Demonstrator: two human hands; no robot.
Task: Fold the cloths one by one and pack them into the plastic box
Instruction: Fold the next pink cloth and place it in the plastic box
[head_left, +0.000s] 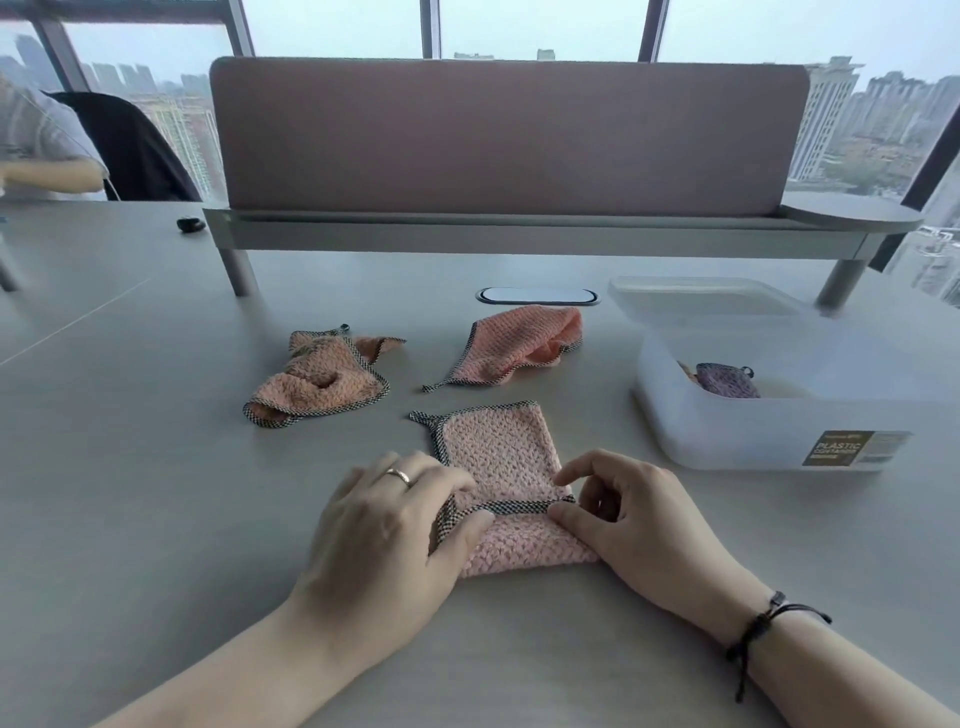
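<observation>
The left hand (387, 525) lies flat over the left part of the pink cloth (498, 452), hiding that side, its fingers pressing down the checked hem; the right hand (631, 514) pinches the same folded-over hem at its right end between thumb and forefinger. This cloth lies near the front edge of the worktop (130, 467), its near half turned up over itself. Inside the plastic box (769, 415), at the right edge, a purplish cloth (727, 382) shows only in part through the frosted wall, and what lies beside it is hard to make out. The box's lid (701, 299) rests behind it. Two crumpled cloths wait further back: one peach cloth (317, 376) left of centre, another (519, 345) towards the middle, apart from each other. A raised shelf with a screen (509, 140) closes off the back edge. Bare surface lies open between the hands and the box.
</observation>
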